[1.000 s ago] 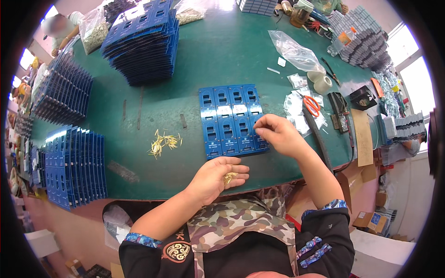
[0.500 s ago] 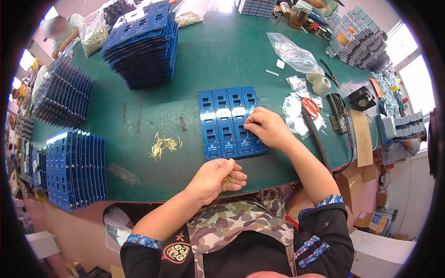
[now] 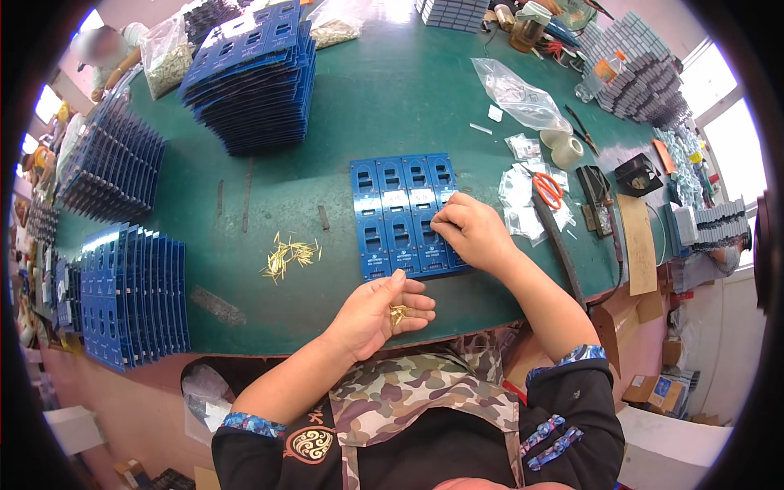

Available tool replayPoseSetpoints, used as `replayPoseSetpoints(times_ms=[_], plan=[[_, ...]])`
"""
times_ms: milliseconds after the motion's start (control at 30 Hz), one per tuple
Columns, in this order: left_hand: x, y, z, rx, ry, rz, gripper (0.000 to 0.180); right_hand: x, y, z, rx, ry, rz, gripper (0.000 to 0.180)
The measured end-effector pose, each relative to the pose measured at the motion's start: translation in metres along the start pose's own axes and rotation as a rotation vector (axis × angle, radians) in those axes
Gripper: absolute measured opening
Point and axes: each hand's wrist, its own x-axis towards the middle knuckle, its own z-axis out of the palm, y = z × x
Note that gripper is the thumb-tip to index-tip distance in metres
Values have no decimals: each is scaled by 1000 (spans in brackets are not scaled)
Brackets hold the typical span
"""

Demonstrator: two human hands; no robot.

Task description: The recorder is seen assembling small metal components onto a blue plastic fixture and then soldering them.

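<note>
A blue circuit board panel (image 3: 381, 203) with rows of cut-outs lies flat on the green table in front of me. Over its right side is my right hand (image 3: 476, 233), thumb and forefinger pinched close to the board; anything between the fingertips is too small to make out. My left hand (image 3: 382, 314) is cupped palm up at the panel's near edge, fingers curled around several thin brass pins (image 3: 398, 314). Left of the panel, a loose pile of the same gold-coloured pins (image 3: 287, 256) rests on the table.
Tall stacks of blue boards (image 3: 251, 90) stand at the far left, with another upright row (image 3: 135, 298) at the near left. To the right lie orange-handled scissors (image 3: 547, 189), tape rolls (image 3: 565, 150), a small black fan (image 3: 637, 174) and a cardboard strip (image 3: 637, 242). A person (image 3: 106, 57) sits far left.
My left thumb has lifted and the cupped hand has opened a little, showing more of the pins. The right hand has stayed at nearly the same spot on the board.
</note>
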Motion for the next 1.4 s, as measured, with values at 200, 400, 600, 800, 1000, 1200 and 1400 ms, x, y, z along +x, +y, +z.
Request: replayPoseSetpoints(times_ms=[200, 400, 600, 800, 1000, 1200, 1400], plan=[[-1, 0, 0, -30, 17, 17, 42, -5, 0, -10, -57, 7, -82, 14], [-1, -1, 0, -49, 14, 30, 42, -16, -7, -7, -170, 31, -184, 17], [-1, -2, -4, -78, 9, 39, 45, -16, -13, -5, -367, 28, -250, 22], [0, -3, -5, -121, -31, 69, 57, -14, -17, -9, -446, -23, -265, 24], [1, -3, -5, -177, -122, 94, 68, -16, -21, -11, -368, -34, -210, 25], [0, -2, -2, -221, -211, 108, 73, -20, -59, -13, -107, -40, -306, 17], [3, -5, -2, -176, -292, 173, 72, -18, -70, 0, -64, -207, -375, 11]])
